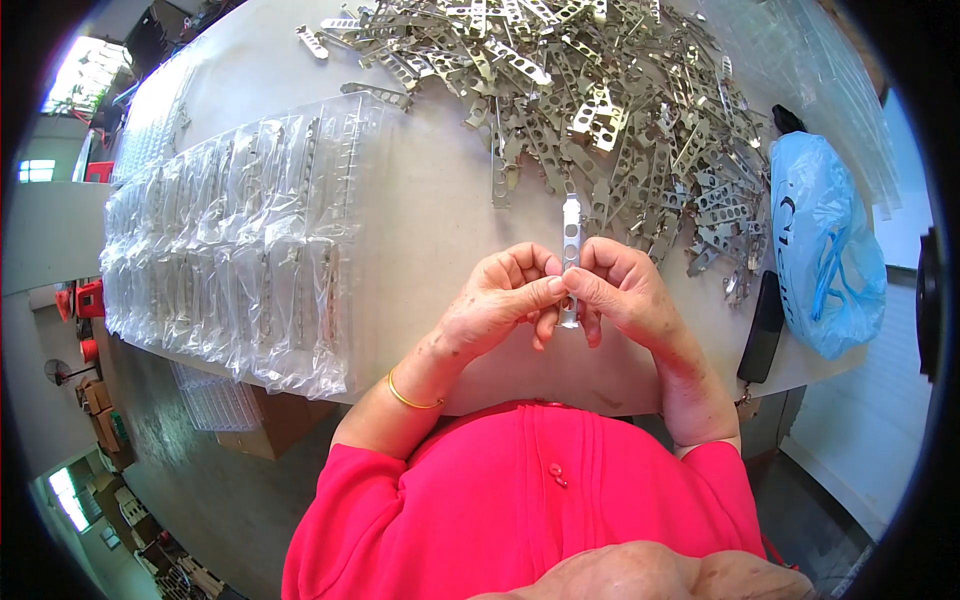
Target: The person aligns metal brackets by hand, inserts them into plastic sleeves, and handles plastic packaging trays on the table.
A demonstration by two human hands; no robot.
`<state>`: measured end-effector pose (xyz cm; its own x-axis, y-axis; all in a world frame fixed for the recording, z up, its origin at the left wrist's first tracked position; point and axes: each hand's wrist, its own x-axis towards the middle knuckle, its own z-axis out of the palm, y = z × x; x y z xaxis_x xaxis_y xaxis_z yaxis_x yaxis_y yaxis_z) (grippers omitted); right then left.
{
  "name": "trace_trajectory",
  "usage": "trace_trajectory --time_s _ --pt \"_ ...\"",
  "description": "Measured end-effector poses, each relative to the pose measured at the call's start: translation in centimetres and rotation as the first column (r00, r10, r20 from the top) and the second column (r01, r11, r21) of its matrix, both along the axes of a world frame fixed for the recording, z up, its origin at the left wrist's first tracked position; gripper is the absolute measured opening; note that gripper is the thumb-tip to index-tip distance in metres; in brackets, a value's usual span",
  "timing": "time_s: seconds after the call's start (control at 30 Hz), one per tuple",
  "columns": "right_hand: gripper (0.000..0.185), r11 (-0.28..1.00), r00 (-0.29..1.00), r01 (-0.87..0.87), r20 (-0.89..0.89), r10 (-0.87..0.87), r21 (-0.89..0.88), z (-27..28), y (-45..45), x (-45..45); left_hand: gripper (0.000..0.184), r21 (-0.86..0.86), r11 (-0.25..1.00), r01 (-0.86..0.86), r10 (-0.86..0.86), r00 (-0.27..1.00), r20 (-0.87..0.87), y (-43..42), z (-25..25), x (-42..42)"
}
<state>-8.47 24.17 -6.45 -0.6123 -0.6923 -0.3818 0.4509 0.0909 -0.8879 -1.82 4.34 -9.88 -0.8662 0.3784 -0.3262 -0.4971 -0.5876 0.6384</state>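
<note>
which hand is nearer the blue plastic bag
Right: the right hand is left of the blue plastic bag, apart from it; the left hand is farther off, beyond the right one.

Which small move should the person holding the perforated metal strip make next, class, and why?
Probably draw the metal strip back slightly toward the body. The left hand and right hand pinch its lower part, while its upper end points at the heap of loose metal pieces, where it might catch.

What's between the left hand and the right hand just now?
One perforated metal strip, pinched at its lower part by the left hand and the right hand; the head view shows it.
</note>
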Motion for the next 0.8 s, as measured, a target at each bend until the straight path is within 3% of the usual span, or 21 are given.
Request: trace_trajectory --time_s 0.47,0.63,0.8 --pt "0.022 0.996 0.999 0.010 0.040 -0.007 -0.090 -0.3 0.0 0.2 0.023 0.032 0.996 -0.083 0.084 0.995 -0.047 0.1 0.3 0.1" --pt "0.022 0.983 0.991 -0.058 0.110 0.077 -0.173 -0.5 0.3 0.0 0.043 0.012 0.995 -0.095 0.096 0.984 -0.147 0.3 0.2 0.2" --pt "0.022 0.991 0.991 -0.086 0.095 0.096 -0.101 0.6 -0.3 0.0 0.042 -0.041 0.996 -0.082 0.076 0.987 -0.141 0.1 0.7 0.5"
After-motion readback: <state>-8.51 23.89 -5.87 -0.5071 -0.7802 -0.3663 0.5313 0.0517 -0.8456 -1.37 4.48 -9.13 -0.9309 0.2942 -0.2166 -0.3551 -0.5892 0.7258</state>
